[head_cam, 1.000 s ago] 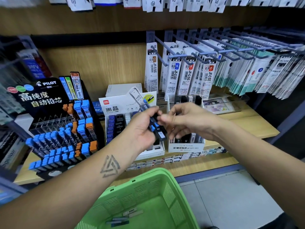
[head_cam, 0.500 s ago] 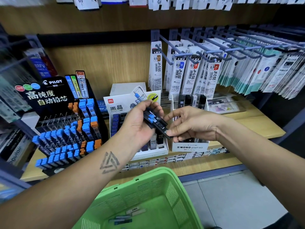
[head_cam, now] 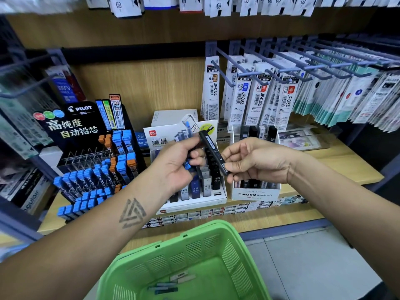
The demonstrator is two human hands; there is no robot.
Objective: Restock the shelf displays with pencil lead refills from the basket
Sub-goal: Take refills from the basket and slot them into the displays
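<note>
My left hand (head_cam: 176,164) grips a small bunch of lead refill cases (head_cam: 190,164), blue and black, in front of the white display box (head_cam: 213,197) of HB 0.5 refills. My right hand (head_cam: 255,160) pinches the lower end of one black refill case (head_cam: 211,148), which stands tilted between the two hands. Below, the green basket (head_cam: 216,237) holds a few more refill cases (head_cam: 171,284) on its floor. The white MONO graph display box (head_cam: 255,193) sits just under my right hand.
A black Pilot display rack (head_cam: 91,161) with blue and orange refill cases stands at the left of the wooden shelf (head_cam: 337,167). Pen refill packets (head_cam: 259,98) hang on metal hooks above right. Grey floor lies at the lower right.
The right hand has drawn one black case out of the bunch in the left hand and tipped it more upright. The view has shifted slightly.
</note>
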